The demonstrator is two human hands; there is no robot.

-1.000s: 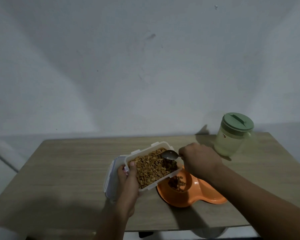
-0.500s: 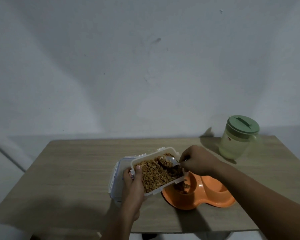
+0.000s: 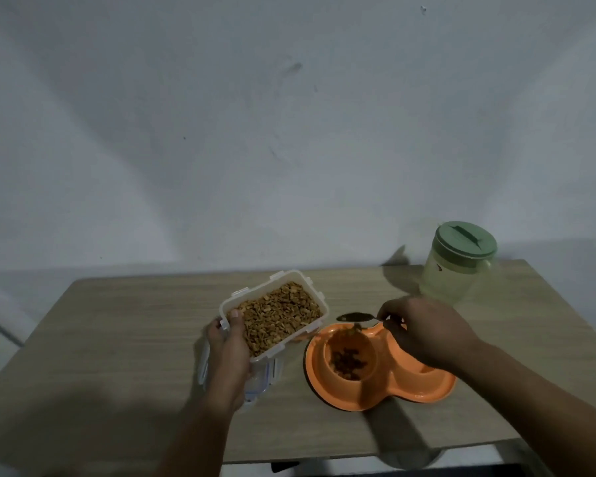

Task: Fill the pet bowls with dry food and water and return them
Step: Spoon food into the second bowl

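right hand [image 3: 424,330] pinches spoon [image 3: 355,317] above orange bowl [image 3: 379,370]; left hand [image 3: 228,352] grips food container [image 3: 274,313].

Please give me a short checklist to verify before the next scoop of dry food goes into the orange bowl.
1. Spoon above the food compartment of the orange bowl: ok, kibble falls in.
2. Right hand pinches the spoon handle: ok.
3. Left hand holds the food container firmly: ok, tilted but no spill seen.
4. Food compartment full: not ok, only partly filled.
5. Water compartment filled: cannot tell, hand hides it.
6. Pitcher lid closed: ok.
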